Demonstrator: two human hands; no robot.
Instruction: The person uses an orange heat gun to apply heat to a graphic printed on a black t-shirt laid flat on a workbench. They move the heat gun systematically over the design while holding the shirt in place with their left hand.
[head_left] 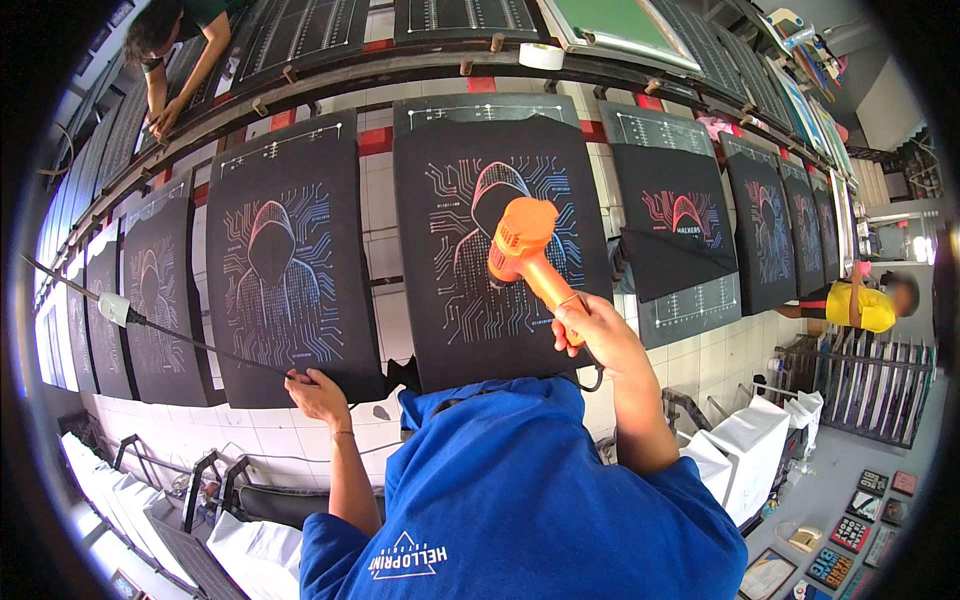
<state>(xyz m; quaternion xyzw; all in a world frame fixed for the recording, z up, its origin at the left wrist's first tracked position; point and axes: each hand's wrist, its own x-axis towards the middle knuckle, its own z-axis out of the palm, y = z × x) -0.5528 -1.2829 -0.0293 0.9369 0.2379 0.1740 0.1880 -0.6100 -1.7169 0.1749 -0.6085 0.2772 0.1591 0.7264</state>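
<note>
Orange plastic heat gun (530, 250), gripped by its handle in my right hand (605, 338) above the hooded-figure print (488, 205) on the central black shirt (455, 265). My left hand (320, 395), well apart from the right, has its fingers closed around a dark cable (200, 345), which passes leftward, in this view, across the neighbouring shirt (275, 240) to a pale connector (114, 308). Whether the heat gun is blowing cannot be told, nor whether its nozzle touches the cloth.

Hazards, as I judge them: if hot, the heat gun could scorch the fabric or blister the print, were I to hold it too low or too long over one spot. Contact with any ink not fully dry could smear the fine lines. Should my left hand let the cable sag, it could drag over the neighbouring shirt; pulled too taut, it might part at the connector or jerk my aim. Swung to my right, the heat gun could catch the folded shirt (675, 265). A snag could also ruck the central black shirt on its board (480, 108).
</note>
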